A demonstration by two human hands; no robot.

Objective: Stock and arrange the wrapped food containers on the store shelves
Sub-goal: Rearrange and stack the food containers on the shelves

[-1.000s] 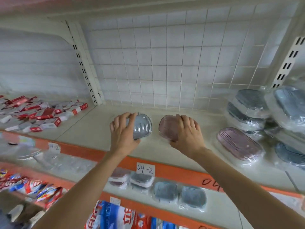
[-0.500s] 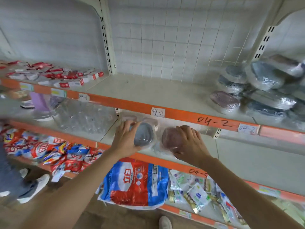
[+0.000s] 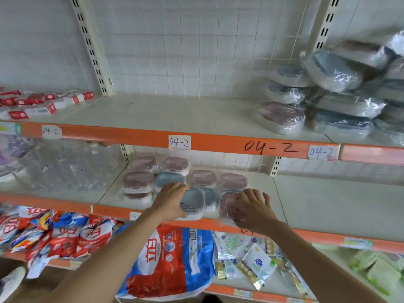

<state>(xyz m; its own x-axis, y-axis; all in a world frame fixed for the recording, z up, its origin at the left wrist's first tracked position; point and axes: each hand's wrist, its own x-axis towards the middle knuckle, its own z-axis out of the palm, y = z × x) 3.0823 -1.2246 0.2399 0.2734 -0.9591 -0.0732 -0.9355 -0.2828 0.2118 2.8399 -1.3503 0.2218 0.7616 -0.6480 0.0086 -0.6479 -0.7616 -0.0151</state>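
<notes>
On middle shelf (image 3: 306, 206), left hand (image 3: 169, 201) grips blue container (image 3: 192, 203).

Setting: retail shop. Evidence: tiered metal shelving (image 3: 196, 114) with orange price rails (image 3: 218, 144), handwritten "04-2" labels (image 3: 179, 142), packaged goods (image 3: 168, 261).

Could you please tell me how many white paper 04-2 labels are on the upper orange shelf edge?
3 white paper labels: one left, one centre, one right. None seems hidden.

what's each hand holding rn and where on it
The left hand grips the blue container by its left end; the right hand grips the pink container by its right end.
</notes>
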